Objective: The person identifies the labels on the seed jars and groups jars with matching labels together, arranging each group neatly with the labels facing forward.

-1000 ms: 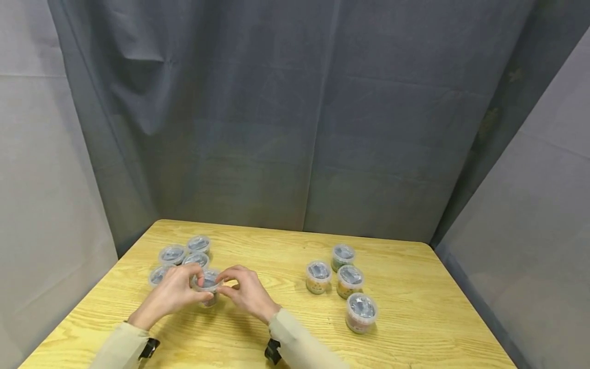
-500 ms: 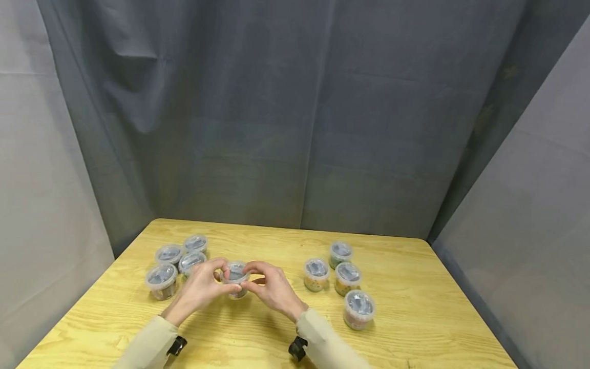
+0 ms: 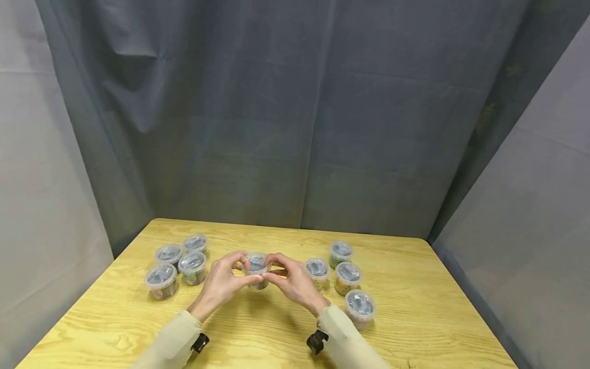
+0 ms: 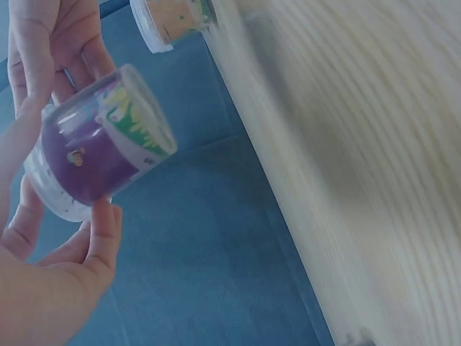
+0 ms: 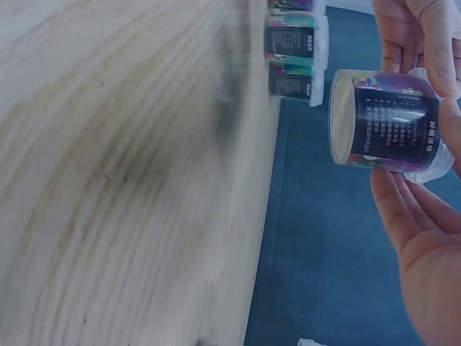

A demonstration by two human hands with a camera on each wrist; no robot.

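Observation:
Both hands hold one small clear plastic tub (image 3: 257, 262) by its lidded top, upright and raised over the middle of the table. My left hand (image 3: 223, 282) grips the left side of the lid rim with thumb and fingers. On the other side my right hand (image 3: 295, 282) pinches the rim the same way. The left wrist view shows purple contents in the tub (image 4: 90, 148) and a green and white print near its base. A dark label with white writing faces the right wrist camera on the tub (image 5: 392, 119).
Several similar lidded tubs (image 3: 161, 279) stand grouped at the left of the wooden table (image 3: 239, 338). More stand at the right, among them a yellowish tub (image 3: 348, 279) and a pinkish tub (image 3: 360, 307). A grey curtain (image 3: 230, 128) hangs behind.
Both hands have carried the tub rightward, from the left group to the middle of the table. The other tubs stay where they were.

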